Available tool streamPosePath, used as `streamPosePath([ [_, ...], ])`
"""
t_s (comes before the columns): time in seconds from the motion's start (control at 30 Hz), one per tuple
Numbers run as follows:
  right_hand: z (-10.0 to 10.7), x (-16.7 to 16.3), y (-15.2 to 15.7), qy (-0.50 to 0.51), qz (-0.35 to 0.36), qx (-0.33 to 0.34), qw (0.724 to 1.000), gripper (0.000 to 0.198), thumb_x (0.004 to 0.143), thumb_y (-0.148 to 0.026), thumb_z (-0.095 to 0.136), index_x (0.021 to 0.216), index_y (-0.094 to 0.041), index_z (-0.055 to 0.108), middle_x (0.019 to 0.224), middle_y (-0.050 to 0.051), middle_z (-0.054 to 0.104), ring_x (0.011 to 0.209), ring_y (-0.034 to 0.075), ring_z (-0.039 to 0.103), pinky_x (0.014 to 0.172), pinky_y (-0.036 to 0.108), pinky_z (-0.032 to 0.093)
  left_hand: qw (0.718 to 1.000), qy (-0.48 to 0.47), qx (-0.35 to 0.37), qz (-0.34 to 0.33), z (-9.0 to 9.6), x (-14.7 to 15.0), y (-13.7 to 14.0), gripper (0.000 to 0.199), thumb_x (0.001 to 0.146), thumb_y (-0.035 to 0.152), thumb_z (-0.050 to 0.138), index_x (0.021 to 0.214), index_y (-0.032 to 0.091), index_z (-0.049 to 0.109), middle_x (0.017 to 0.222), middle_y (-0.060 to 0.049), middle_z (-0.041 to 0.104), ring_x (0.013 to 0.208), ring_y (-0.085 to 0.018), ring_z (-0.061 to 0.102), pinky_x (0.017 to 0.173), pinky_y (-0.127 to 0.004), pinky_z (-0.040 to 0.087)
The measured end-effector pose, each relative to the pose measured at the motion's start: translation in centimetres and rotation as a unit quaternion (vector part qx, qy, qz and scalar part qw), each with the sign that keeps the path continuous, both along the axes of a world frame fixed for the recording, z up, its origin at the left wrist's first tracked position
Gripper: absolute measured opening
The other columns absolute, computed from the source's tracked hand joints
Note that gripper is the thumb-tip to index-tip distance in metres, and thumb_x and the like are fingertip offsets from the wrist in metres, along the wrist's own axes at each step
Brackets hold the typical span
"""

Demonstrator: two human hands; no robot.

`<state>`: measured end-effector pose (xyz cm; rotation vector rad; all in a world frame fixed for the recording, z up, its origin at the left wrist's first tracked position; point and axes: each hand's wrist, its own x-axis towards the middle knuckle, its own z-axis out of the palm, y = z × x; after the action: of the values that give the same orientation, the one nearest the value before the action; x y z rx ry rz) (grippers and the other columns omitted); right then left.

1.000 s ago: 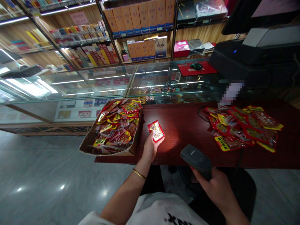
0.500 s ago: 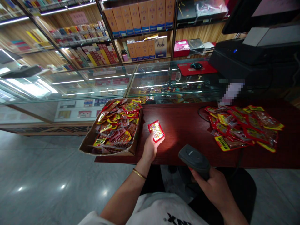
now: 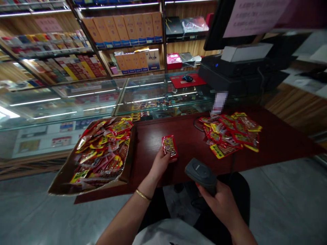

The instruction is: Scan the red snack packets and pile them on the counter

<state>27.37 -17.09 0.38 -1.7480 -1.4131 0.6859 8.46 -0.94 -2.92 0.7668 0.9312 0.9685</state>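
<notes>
Table [image 3: 148, 132]: my left hand [image 3: 158, 164] has room to pass over the middle
Carton [image 3: 129, 162]: its wall closes the left side
Packet pile [image 3: 231, 133]: in my way at right
Scanner [image 3: 200, 171]: blocks nearer to me

A glossy red-edged packet [image 3: 170, 145] is held near a dark grey handheld scanner [image 3: 200, 173].

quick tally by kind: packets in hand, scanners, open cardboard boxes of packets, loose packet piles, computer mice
Snack packet in left hand: 1
Barcode scanner in right hand: 1
Cardboard box: 1
Loose packet pile: 1
Computer mouse: 1
Total: 5
</notes>
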Motion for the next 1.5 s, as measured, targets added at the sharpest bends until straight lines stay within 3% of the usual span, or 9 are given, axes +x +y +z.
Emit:
streamPosePath([
  [0.3, -0.5, 2.8, -2.4, -0.015, -0.09, 0.009, 0.996, 0.031, 0.085, -0.047, 0.063, 0.093, -0.02, 0.077, 0.084, 0.007, 0.082, 0.076, 0.027, 0.078, 0.073, 0.032, 0.062, 0.972, 0.015, 0.008, -0.234, 4.8, 20.1, 7.7, 0.02, 0.074, 0.014, 0.074, 0.094, 0.012, 0.068, 0.086, -0.011, 0.074, 0.078, -0.021, 0.071, 0.079, -0.039, 0.06],
  [0.43, -0.5, 3.1, -2.5, -0.032, -0.113, 0.02, 0.993, 0.033, 0.085, -0.047, 0.063, 0.096, -0.019, 0.077, 0.088, 0.008, 0.082, 0.078, 0.027, 0.079, 0.075, 0.033, 0.063, 0.97, 0.076, 0.034, -0.227, 6.1, 23.9, 9.2, 0.022, 0.071, 0.014, 0.076, 0.092, 0.011, 0.069, 0.089, -0.013, 0.074, 0.084, -0.023, 0.07, 0.082, -0.036, 0.057],
  [0.57, -0.7, 2.8, -2.6, -0.028, -0.101, -0.003, 0.994, 0.035, 0.083, -0.053, 0.062, 0.088, -0.022, 0.078, 0.083, 0.007, 0.082, 0.077, 0.029, 0.079, 0.071, 0.032, 0.063, 0.973, 0.122, 0.162, -0.11, 4.9, 18.0, 7.0, 0.031, 0.071, 0.013, 0.074, 0.102, 0.016, 0.073, 0.098, -0.01, 0.076, 0.086, -0.02, 0.068, 0.084, -0.031, 0.054],
  [0.77, -2.6, 2.0, -0.9, -0.055, -0.077, -0.045, 0.995, 0.038, 0.073, -0.063, 0.066, 0.075, -0.027, 0.078, 0.069, 0.007, 0.08, 0.071, 0.033, 0.079, 0.055, 0.032, 0.061, 0.916, 0.257, 0.303, 0.052, 6.5, -0.8, 0.7, 0.025, 0.084, 0.024, 0.064, 0.106, 0.022, 0.076, 0.102, -0.009, 0.076, 0.089, -0.023, 0.069, 0.081, -0.033, 0.055],
  [0.87, -3.1, 1.0, 0.7, -0.064, -0.045, -0.046, 0.996, 0.037, 0.073, -0.062, 0.066, 0.077, -0.027, 0.078, 0.072, 0.007, 0.081, 0.071, 0.033, 0.079, 0.058, 0.034, 0.062, 0.831, 0.43, 0.313, 0.161, 8.8, -10.6, -0.7, 0.022, 0.087, 0.027, 0.062, 0.104, 0.024, 0.076, 0.103, -0.009, 0.076, 0.093, -0.025, 0.069, 0.087, -0.036, 0.053],
  [1.03, -3.2, -0.7, 1.9, -0.053, 0.003, -0.016, 0.998, 0.037, 0.077, -0.058, 0.066, 0.086, -0.025, 0.08, 0.088, 0.007, 0.083, 0.085, 0.032, 0.079, 0.073, 0.036, 0.063, 0.638, 0.697, 0.287, 0.157, 10.3, -22.1, -0.7, 0.03, 0.088, 0.032, 0.058, 0.112, 0.02, 0.073, 0.114, -0.012, 0.073, 0.108, -0.033, 0.065, 0.101, -0.048, 0.047],
  [1.3, -3.0, -1.8, 1.4, -0.074, 0.015, 0.001, 0.997, 0.032, 0.077, -0.054, 0.068, 0.086, -0.025, 0.08, 0.085, 0.006, 0.083, 0.082, 0.032, 0.079, 0.068, 0.035, 0.064, 0.54, 0.774, 0.331, -0.013, 10.1, -21.2, 2.9, 0.034, 0.084, 0.027, 0.063, 0.116, 0.024, 0.073, 0.129, -0.014, 0.066, 0.123, -0.035, 0.053, 0.103, -0.048, 0.043],
  [1.4, -3.2, -1.6, 0.9, -0.082, 0.018, 0.009, 0.996, 0.028, 0.079, -0.05, 0.067, 0.086, -0.027, 0.08, 0.088, 0.006, 0.083, 0.083, 0.032, 0.079, 0.069, 0.034, 0.064, 0.55, 0.768, 0.328, -0.023, 10.4, -20.5, 3.4, 0.02, 0.086, 0.023, 0.059, 0.093, 0.023, 0.078, 0.116, -0.014, 0.072, 0.116, -0.034, 0.057, 0.099, -0.048, 0.045],
  [1.5, -3.2, -1.2, 0.7, -0.082, 0.018, -0.017, 0.996, 0.027, 0.079, -0.05, 0.067, 0.084, -0.027, 0.08, 0.085, 0.006, 0.083, 0.079, 0.031, 0.079, 0.065, 0.033, 0.064, 0.601, 0.719, 0.343, 0.062, 11.2, -20.3, 1.7, 0.022, 0.09, 0.025, 0.056, 0.088, 0.022, 0.077, 0.114, -0.011, 0.074, 0.111, -0.031, 0.062, 0.101, -0.046, 0.046],
])
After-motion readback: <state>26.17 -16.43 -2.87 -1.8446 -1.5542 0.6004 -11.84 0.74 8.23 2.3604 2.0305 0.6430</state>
